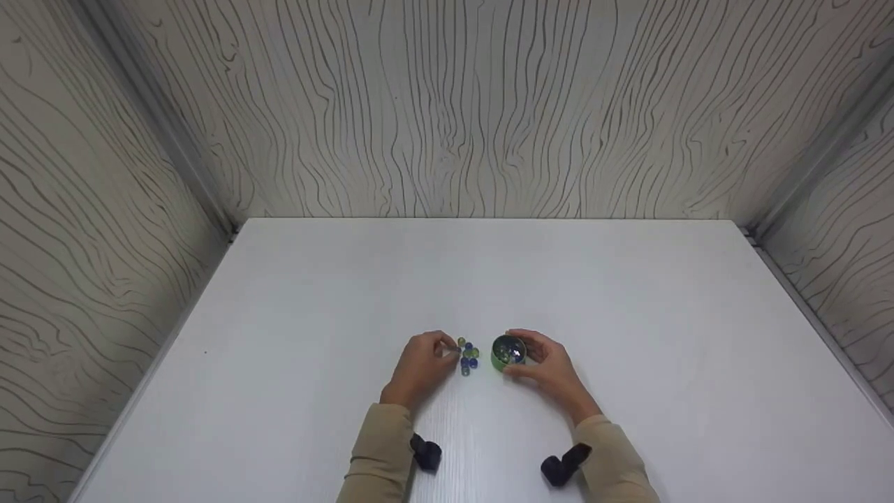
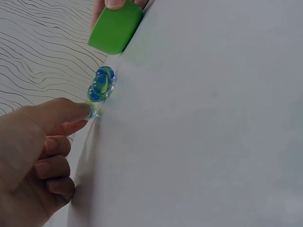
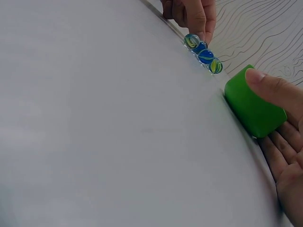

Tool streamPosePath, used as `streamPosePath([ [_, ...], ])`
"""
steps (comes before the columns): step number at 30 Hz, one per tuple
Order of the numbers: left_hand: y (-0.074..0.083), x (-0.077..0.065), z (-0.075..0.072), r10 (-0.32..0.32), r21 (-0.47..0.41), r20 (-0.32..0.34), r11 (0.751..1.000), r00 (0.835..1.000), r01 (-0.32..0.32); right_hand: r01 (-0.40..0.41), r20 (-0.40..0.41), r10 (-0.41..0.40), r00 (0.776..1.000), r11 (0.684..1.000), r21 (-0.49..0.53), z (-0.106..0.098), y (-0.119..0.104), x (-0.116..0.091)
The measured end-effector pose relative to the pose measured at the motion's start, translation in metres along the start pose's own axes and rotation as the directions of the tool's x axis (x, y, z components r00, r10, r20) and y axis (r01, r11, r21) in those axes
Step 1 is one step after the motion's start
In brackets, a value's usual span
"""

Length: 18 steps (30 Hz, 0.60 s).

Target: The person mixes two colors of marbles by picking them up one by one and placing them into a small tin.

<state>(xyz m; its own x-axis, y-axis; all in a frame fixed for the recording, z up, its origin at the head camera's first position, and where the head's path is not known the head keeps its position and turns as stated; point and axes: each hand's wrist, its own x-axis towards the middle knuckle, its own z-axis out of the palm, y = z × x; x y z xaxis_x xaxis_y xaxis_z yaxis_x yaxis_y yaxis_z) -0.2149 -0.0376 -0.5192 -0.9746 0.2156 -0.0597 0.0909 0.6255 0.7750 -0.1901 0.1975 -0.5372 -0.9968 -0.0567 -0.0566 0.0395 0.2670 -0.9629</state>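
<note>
My left hand (image 1: 422, 365) pinches a glass marble (image 2: 91, 111) between thumb and forefinger, at the left side of a small cluster of marbles (image 1: 469, 356). These marbles are clear glass with blue and yellow-green swirls, lying close together on the table. Just right of them, my right hand (image 1: 552, 367) grips a small green cup (image 3: 253, 106), thumb on the near side and fingers around the far side. The cup stands upright on the table with a dark inside; some shiny marbles (image 1: 510, 351) show in it, too small to tell apart.
The white table (image 1: 314, 293) spreads around both hands. Wood-grain patterned panels (image 1: 447, 112) rise behind it and at both sides. A small black device (image 1: 426, 453) is worn on the left wrist, and another black device (image 1: 564, 467) on the right.
</note>
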Motion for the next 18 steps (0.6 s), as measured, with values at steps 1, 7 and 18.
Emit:
streamPosePath([
  [1,0.0000,0.0004,0.0000,0.002,0.003,-0.002,1.000,1.000,-0.002,0.000,0.000,0.000,1.000,1.000,0.000,-0.0001,0.0000,0.0001],
  [7,0.0007,0.0011,-0.0007,0.010,0.022,-0.012,1.000,1.000,-0.010,0.006,0.004,-0.006,1.000,1.000,-0.004,-0.0004,-0.0011,0.0003],
  [18,-0.0009,-0.0007,-0.0031,0.021,0.017,-0.003,1.000,1.000,-0.021,0.006,-0.001,-0.006,1.000,1.000,-0.007,0.0007,-0.0002,-0.0004],
])
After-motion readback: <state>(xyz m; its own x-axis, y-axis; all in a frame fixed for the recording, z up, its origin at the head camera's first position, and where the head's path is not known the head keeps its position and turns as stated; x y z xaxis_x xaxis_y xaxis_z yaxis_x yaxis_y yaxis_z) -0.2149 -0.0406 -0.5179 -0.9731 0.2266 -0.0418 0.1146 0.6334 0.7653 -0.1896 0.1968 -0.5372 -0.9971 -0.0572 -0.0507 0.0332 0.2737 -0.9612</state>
